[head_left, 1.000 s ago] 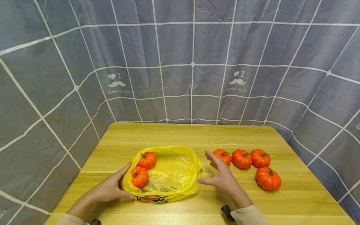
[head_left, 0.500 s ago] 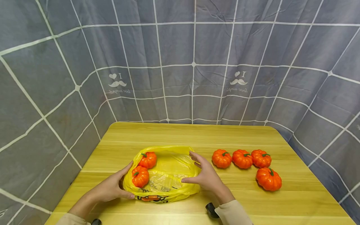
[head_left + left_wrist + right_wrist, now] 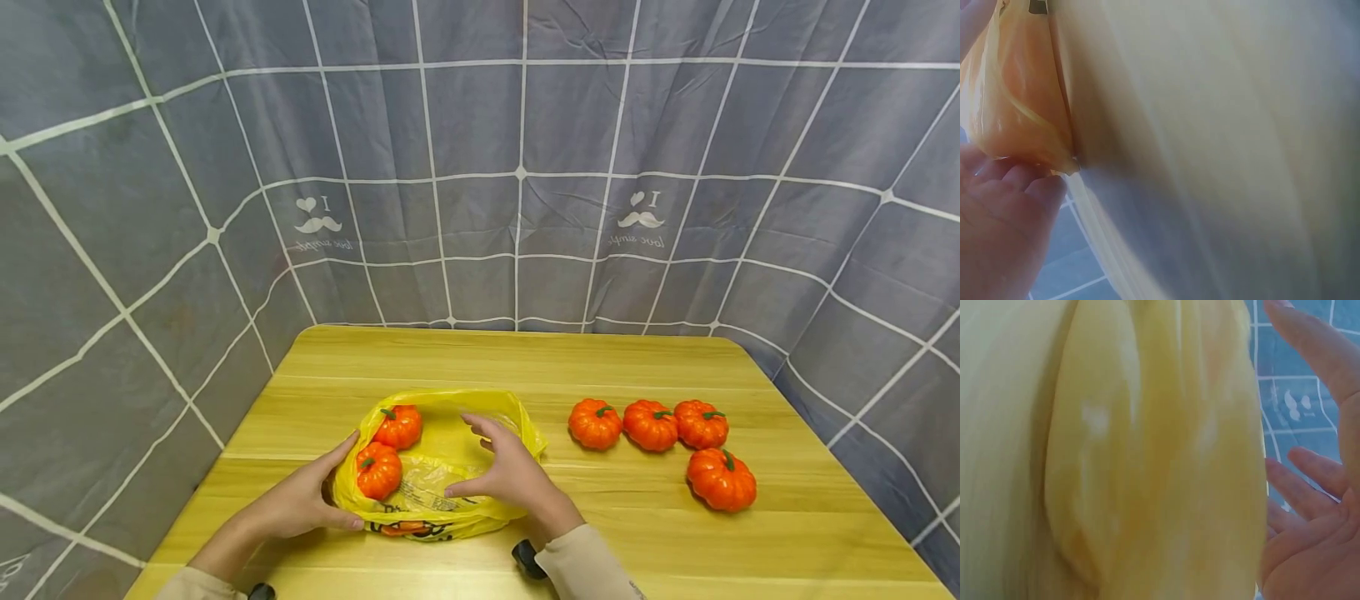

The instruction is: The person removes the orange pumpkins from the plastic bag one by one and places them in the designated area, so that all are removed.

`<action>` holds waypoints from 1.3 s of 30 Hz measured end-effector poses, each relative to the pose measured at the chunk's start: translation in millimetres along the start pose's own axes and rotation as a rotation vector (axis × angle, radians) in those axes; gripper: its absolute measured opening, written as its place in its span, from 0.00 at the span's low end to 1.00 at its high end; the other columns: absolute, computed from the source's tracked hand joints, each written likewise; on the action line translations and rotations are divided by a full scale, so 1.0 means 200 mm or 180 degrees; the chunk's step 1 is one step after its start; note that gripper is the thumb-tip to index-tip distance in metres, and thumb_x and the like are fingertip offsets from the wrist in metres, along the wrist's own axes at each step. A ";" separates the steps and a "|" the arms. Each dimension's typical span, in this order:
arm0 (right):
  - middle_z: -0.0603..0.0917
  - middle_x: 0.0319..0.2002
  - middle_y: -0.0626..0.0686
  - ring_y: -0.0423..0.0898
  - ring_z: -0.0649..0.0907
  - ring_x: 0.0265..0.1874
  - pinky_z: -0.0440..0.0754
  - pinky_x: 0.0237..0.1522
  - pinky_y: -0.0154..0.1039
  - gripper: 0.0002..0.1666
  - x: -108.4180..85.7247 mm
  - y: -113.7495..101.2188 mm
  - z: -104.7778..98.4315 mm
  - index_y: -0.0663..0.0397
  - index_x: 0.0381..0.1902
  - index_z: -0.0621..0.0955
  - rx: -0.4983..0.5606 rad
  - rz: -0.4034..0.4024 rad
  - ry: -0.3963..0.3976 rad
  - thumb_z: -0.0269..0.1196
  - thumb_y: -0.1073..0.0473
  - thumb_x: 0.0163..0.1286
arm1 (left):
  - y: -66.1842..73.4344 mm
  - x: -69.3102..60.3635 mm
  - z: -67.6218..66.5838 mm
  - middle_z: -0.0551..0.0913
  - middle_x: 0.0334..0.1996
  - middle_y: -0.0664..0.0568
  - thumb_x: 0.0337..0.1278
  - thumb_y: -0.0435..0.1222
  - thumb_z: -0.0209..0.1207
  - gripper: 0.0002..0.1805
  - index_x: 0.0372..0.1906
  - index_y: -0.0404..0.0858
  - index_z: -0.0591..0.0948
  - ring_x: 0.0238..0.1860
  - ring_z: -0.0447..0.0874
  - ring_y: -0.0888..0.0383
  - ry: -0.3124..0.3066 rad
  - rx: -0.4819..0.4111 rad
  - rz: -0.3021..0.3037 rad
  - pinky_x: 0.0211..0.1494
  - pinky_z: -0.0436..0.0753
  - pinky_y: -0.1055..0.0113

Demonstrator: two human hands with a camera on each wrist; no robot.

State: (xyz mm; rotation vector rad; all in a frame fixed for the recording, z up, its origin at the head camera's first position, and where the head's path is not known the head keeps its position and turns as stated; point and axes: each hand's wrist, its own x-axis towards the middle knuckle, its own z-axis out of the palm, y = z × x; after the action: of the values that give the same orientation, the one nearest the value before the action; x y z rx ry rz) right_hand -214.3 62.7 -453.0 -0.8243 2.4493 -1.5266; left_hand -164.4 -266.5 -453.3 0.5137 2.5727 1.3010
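Yellow plastic bag [image 3: 442,429] on the wooden table [image 3: 495,358], mouth gaping upward, black print on its near side. Left hand [image 3: 303,500] curled round the bag's left end and holding it, thumb at the near side, fingers along the left wall. Right hand [image 3: 510,479] released, nothing in it, thumb and fingers spread apart over the right part of the bag's mouth; can't tell if it touches the plastic.

Two orange pumpkins with green stems inside the bag, at its left end: far pumpkin [image 3: 400,427], and near pumpkin [image 3: 378,472] just beside it, close to the left hand.

Four more on the table, right of the bag. First pumpkin [image 3: 595,424] is nearest the bag, then second pumpkin [image 3: 651,426], then third pumpkin [image 3: 702,424], roughly in a row. Fourth pumpkin [image 3: 722,481] sits nearer the person, farthest right of the bag.

Behind the bag, past the table: grey curtain [image 3: 480,125], white grid lines. Beige sleeves [image 3: 588,567] on both arms, dark wrist device [image 3: 528,560] by the right one.
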 end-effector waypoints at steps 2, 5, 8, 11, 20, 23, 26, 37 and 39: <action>0.68 0.72 0.59 0.59 0.69 0.69 0.69 0.68 0.52 0.60 0.01 -0.01 0.03 0.53 0.76 0.65 -0.0025 0.0033 -0.0055 0.83 0.53 0.49 | 0.00 0.00 0.00 0.52 0.76 0.28 0.40 0.45 0.80 0.69 0.80 0.32 0.46 0.74 0.53 0.34 0.0006 0.0002 -0.0019 0.72 0.54 0.44; 0.69 0.71 0.57 0.58 0.70 0.69 0.69 0.68 0.52 0.59 0.04 -0.03 0.06 0.51 0.76 0.66 -0.0075 0.0053 -0.0105 0.83 0.51 0.49 | 0.00 0.01 0.00 0.52 0.76 0.28 0.40 0.45 0.80 0.69 0.80 0.32 0.47 0.74 0.52 0.33 0.0023 0.0015 -0.0025 0.71 0.52 0.39; 0.69 0.71 0.55 0.57 0.70 0.68 0.69 0.68 0.52 0.58 0.06 -0.04 0.10 0.49 0.75 0.67 -0.0114 0.0055 -0.0156 0.82 0.50 0.49 | 0.00 0.00 0.00 0.52 0.76 0.29 0.40 0.45 0.80 0.68 0.80 0.32 0.47 0.74 0.52 0.32 0.0038 -0.0001 -0.0018 0.71 0.51 0.38; 0.70 0.71 0.52 0.57 0.71 0.68 0.70 0.67 0.52 0.58 0.09 -0.05 0.14 0.50 0.75 0.68 -0.0137 0.0066 -0.0189 0.83 0.50 0.49 | -0.01 0.00 0.00 0.51 0.76 0.29 0.41 0.44 0.80 0.68 0.80 0.32 0.46 0.74 0.51 0.32 0.0026 -0.0016 0.0020 0.71 0.50 0.37; 0.73 0.68 0.51 0.54 0.74 0.65 0.74 0.64 0.50 0.55 0.15 -0.06 0.23 0.52 0.72 0.71 -0.0103 0.0114 -0.0230 0.83 0.49 0.48 | 0.01 0.00 0.00 0.52 0.76 0.28 0.41 0.45 0.80 0.67 0.80 0.33 0.47 0.74 0.53 0.31 0.0019 0.0055 0.0075 0.70 0.51 0.35; 0.75 0.66 0.50 0.52 0.75 0.63 0.75 0.63 0.47 0.55 0.17 -0.06 0.26 0.52 0.71 0.72 -0.0117 0.0125 -0.0244 0.83 0.48 0.47 | 0.01 0.00 0.00 0.52 0.75 0.27 0.42 0.44 0.80 0.67 0.80 0.32 0.47 0.73 0.54 0.31 -0.0012 0.0043 0.0070 0.70 0.53 0.35; 0.76 0.64 0.49 0.50 0.76 0.62 0.76 0.61 0.44 0.55 0.18 -0.06 0.29 0.52 0.70 0.73 -0.0215 0.0130 -0.0297 0.83 0.45 0.46 | 0.01 -0.01 0.00 0.53 0.75 0.27 0.43 0.44 0.79 0.67 0.80 0.31 0.46 0.73 0.55 0.31 -0.0030 0.0064 0.0054 0.69 0.55 0.35; 0.78 0.61 0.45 0.44 0.77 0.58 0.76 0.60 0.40 0.53 0.21 -0.08 0.37 0.49 0.69 0.75 -0.0295 0.0124 -0.0328 0.83 0.43 0.45 | 0.02 -0.01 0.01 0.51 0.76 0.28 0.44 0.45 0.79 0.67 0.80 0.32 0.45 0.73 0.56 0.32 -0.0049 0.0099 0.0053 0.69 0.57 0.36; 0.77 0.61 0.45 0.43 0.76 0.59 0.76 0.61 0.40 0.53 0.21 -0.08 0.39 0.49 0.69 0.75 -0.0374 0.0129 -0.0322 0.83 0.43 0.45 | 0.02 -0.01 0.01 0.52 0.76 0.29 0.44 0.46 0.79 0.67 0.81 0.32 0.45 0.73 0.56 0.33 -0.0054 0.0121 0.0057 0.70 0.57 0.36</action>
State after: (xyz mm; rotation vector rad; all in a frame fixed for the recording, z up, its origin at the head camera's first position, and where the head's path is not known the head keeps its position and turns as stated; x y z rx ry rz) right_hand -213.5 -25.9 -468.9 -0.8439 2.4850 -1.3048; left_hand -160.6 -263.7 -450.7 0.5534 2.5894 1.2499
